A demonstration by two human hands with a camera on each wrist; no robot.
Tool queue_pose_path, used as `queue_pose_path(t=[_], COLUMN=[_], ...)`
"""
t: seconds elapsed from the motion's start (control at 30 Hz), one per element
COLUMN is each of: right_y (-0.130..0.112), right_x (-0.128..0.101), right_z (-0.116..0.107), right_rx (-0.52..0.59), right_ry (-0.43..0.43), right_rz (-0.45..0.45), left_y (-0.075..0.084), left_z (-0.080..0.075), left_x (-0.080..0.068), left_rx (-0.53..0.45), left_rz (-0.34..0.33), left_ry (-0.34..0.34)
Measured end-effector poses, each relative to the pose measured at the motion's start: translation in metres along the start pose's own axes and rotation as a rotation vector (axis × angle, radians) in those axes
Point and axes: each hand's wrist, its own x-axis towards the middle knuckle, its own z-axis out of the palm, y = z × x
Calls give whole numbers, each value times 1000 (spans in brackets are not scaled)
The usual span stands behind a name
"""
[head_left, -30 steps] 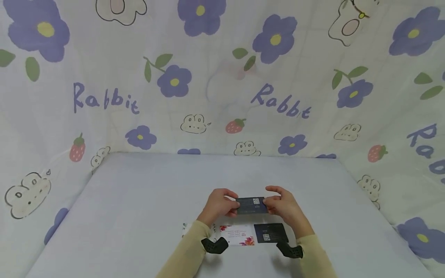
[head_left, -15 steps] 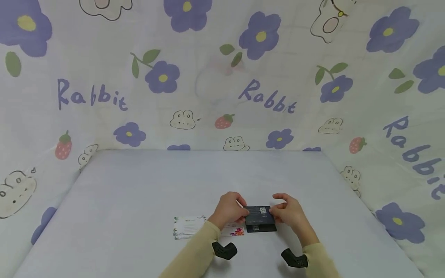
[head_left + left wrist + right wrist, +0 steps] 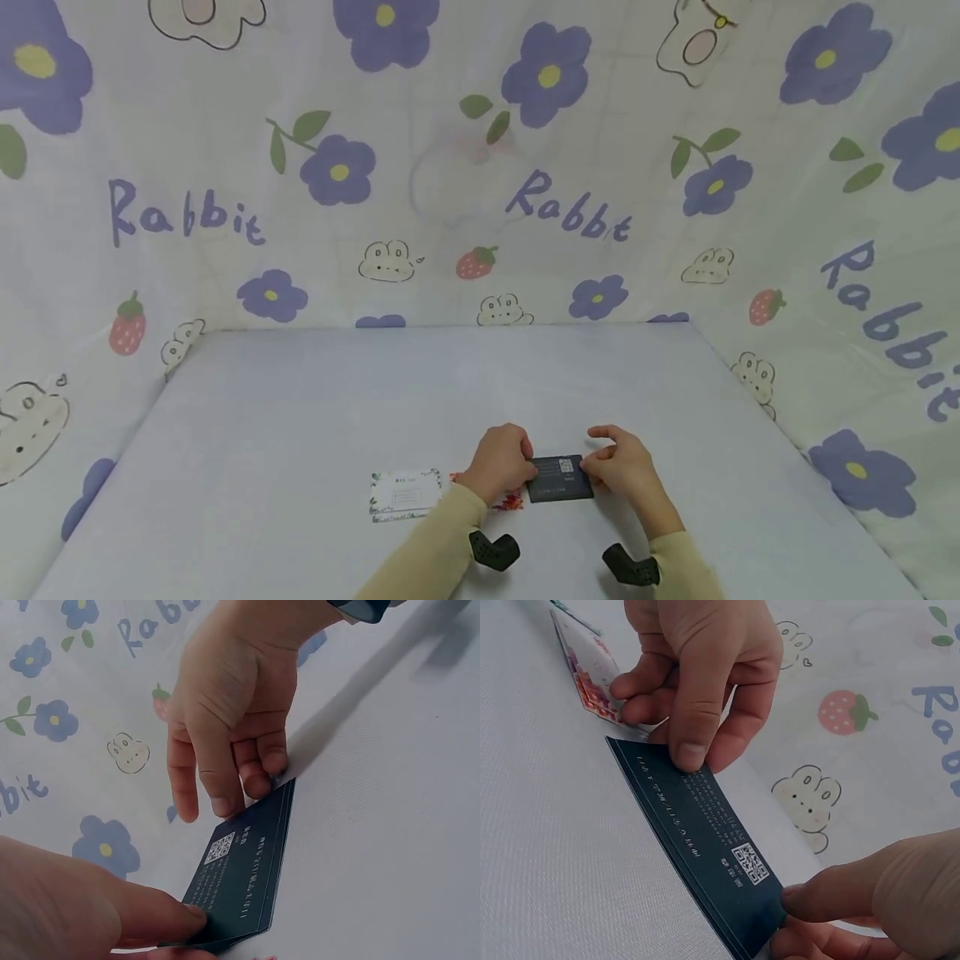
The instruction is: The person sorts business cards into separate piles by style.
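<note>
A dark business card (image 3: 558,485) with a QR code and pale print lies flat in front of me, one short side toward each hand. My left hand (image 3: 501,460) pinches its left end, thumb on top. At the right end my right hand (image 3: 624,468) pinches the card by its edge, the index finger raised. In the right wrist view a second dark edge (image 3: 676,864) shows just under the card, lined up along its long side. Partly behind my left hand is a white card with red and orange flowers (image 3: 512,502).
Further left on the white table (image 3: 300,400) lie white cards with green leaf borders (image 3: 406,492), overlapping. A curtain (image 3: 420,125) printed with flowers and rabbits rises behind the table and along its sides. Black wrist mounts (image 3: 495,552) sit on both forearms.
Both hands have lowered the held dark card onto the other dark card, which it now covers. The head view has shifted, so the leaf-bordered cards show more fully at the left.
</note>
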Motion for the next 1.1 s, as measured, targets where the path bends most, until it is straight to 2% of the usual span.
queue_pose_path(t=[0.17,0.43,0.6,0.73,0.97,1.1], right_y=[-2,0,-2,-5,-1,5], right_x=[0,0,3,4,0,-1], right_z=[0,7,12,14,14,10], right_rx=[-31,-94,-131,-143,-148,-147], right_ry=[6,47,48,36,28,25], right_rz=[-8,-62,-94,-103,-99,-87], left_y=[-1,0,-1,-4,-8,-12], left_z=[2,1,-2,-2,8,4], left_x=[1,0,0,0,-2,-7], left_rx=[34,73,114,121,109,88], left_rz=[43,45,58,54,73,97], left_ry=[20,-1,16,28,42,79])
